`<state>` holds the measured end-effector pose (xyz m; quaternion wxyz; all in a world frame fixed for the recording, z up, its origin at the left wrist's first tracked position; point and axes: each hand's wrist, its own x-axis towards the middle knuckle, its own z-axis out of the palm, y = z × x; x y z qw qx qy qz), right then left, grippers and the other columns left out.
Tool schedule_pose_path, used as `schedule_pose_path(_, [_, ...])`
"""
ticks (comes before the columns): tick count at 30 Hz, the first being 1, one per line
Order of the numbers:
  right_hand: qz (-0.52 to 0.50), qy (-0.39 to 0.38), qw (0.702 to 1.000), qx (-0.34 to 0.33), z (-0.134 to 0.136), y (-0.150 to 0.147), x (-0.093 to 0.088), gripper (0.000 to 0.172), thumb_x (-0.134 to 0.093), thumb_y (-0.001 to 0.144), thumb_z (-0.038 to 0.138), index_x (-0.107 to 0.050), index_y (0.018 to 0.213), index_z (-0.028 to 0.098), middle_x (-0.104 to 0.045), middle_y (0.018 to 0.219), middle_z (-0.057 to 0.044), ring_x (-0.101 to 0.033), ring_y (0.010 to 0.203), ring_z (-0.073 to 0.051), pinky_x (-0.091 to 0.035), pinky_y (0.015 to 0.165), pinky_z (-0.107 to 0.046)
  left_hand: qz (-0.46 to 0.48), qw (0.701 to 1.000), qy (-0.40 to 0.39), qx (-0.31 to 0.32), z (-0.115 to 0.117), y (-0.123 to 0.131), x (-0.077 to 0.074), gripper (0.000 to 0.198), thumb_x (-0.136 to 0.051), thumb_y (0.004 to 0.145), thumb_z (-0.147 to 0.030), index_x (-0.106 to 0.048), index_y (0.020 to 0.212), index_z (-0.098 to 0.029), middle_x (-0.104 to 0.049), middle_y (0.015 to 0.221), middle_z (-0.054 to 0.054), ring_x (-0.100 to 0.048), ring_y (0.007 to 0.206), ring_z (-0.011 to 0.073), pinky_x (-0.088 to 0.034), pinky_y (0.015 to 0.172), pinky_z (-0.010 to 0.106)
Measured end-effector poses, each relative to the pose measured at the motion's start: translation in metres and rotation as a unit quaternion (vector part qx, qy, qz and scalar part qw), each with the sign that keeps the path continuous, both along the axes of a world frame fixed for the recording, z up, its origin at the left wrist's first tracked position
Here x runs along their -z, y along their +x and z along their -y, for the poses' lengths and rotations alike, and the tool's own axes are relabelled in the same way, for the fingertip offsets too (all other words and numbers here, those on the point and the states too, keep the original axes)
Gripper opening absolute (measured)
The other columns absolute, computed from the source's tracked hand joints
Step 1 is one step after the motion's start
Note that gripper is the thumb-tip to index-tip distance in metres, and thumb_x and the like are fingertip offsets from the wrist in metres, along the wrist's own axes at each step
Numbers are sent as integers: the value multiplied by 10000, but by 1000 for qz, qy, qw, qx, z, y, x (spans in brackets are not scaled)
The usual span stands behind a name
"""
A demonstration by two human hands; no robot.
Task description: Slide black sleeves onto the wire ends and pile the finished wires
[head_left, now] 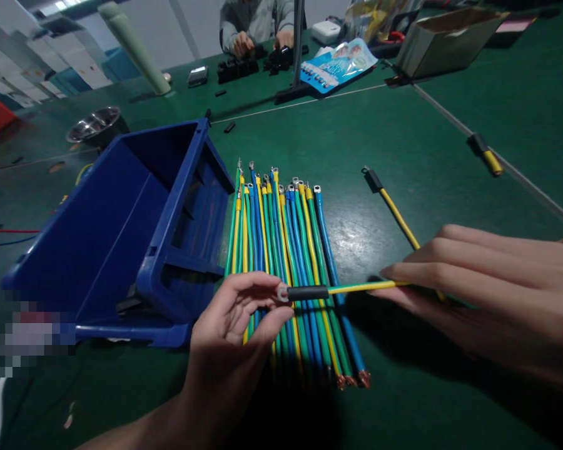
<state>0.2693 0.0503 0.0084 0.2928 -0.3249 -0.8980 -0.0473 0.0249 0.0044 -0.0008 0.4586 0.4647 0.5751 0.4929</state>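
A yellow wire (361, 287) with a black sleeve (307, 292) and a metal ring terminal is held level above the table. My left hand (234, 331) pinches the terminal end between thumb and fingers. My right hand (488, 294) grips the yellow part, fingers pressed together around it. Beneath them lies a row of several blue, green and yellow wires (286, 250) with ring terminals at the far ends and bare copper at the near ends. Another yellow wire with a black sleeve (389, 203) lies on the mat to the right of the row.
A blue plastic bin (136, 219) lies tipped on its side left of the wires. On the green table (450, 144) are a metal bowl (92, 123), a cardboard box (445, 40), a blue packet (338, 62) and a stray sleeved wire (485, 154). Another person's hands (263, 42) work at the far edge.
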Motion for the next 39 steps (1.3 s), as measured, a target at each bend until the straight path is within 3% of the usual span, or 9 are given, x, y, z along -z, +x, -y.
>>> schedule_pose_path(5, [18,1,1000,-8,1,3,2,102,-630,904,205,-590,810,203,-584,625,23,-482,539,-111,-343,497,-261,-36,999,32,19,-1,1,-2,229,-686,726,-10,-718,819,-217,-734,768,-39,-732,724,93,-585,731,97])
schedule_pose_path(14, [19,-7,1000,-21,0,2,3,130,-614,908,192,-596,779,190,-603,643,9,-512,548,-108,-356,495,-250,-39,999,23,29,-1,-1,0,268,-684,711,7,-725,794,-245,-726,733,-77,-711,692,60,-557,713,55])
schedule_pose_path(30, [25,-18,999,-23,3,3,11,56,-632,899,219,-618,847,203,-607,677,18,-527,578,-118,-341,517,-274,-120,990,50,60,0,-1,-2,170,-690,732,-68,-718,780,-228,-712,714,-29,-699,681,117,-572,645,136])
schedule_pose_path(39, [29,-16,999,-22,3,3,10,55,-625,910,224,-626,865,193,-601,678,13,-502,587,-113,-337,529,-259,-70,996,39,44,2,-1,-1,243,-687,731,-21,-715,838,-238,-729,757,-44,-716,704,98,-575,678,108])
